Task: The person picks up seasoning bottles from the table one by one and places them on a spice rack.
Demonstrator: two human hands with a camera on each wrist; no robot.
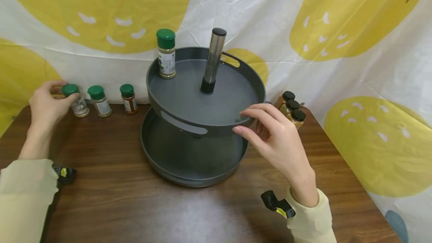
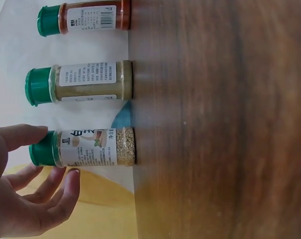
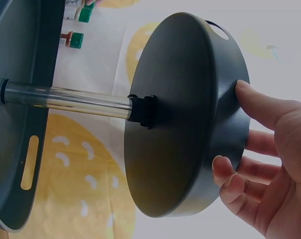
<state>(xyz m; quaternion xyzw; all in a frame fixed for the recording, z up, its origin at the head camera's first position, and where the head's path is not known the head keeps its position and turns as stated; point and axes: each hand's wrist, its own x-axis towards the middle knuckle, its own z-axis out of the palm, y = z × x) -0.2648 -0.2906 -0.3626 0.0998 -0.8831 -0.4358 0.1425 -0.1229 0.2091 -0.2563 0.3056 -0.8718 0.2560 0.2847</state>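
Observation:
At the left, my left hand point(image 1: 48, 102) pinches the green cap of a spice jar point(image 2: 95, 148) between thumb and fingers. Pale seeds show through its base, and the jar stands upright on the table. Beside it stand a jar of tan powder point(image 2: 90, 82) and a jar of red spice point(image 2: 98, 16), both green-capped. My right hand point(image 1: 278, 136) holds the rim of the upper grey tray point(image 1: 189, 102), thumb outside the wall and index finger over the edge. A green-capped jar point(image 1: 167, 61) stands on that tray at its left rear.
Below is the lower round tray point(image 1: 195, 160), joined to the upper one by a metal pole point(image 3: 66, 99). Several black-capped jars point(image 1: 291, 106) stand at the right rear of the wooden table point(image 1: 135, 213). A patterned cloth point(image 1: 256, 6) hangs behind.

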